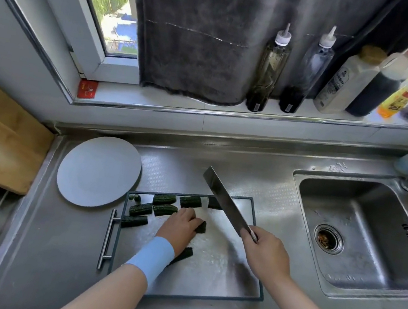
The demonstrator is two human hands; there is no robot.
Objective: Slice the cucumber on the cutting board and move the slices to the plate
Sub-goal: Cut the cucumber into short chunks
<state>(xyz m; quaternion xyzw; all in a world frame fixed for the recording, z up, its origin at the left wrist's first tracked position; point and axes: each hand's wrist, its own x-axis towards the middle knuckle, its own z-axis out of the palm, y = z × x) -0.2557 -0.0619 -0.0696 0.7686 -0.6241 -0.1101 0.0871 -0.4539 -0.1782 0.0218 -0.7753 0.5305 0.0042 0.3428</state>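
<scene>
Your left hand [179, 225] pins a cucumber piece [201, 227] mid cutting board [218, 268]; right hand [266, 252] grips the cleaver [227, 202], blade raised. Other pieces [165, 199] lie far-left, near the plate [99, 171]. Prob. light, firm, wet & slippery: pinch the bumpy skin sides.

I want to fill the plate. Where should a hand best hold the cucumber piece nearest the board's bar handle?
Pinch the cucumber piece across its width at mid-length, from above. It lies flat on the cutting board with gaps around it, so both long sides look free.
</scene>
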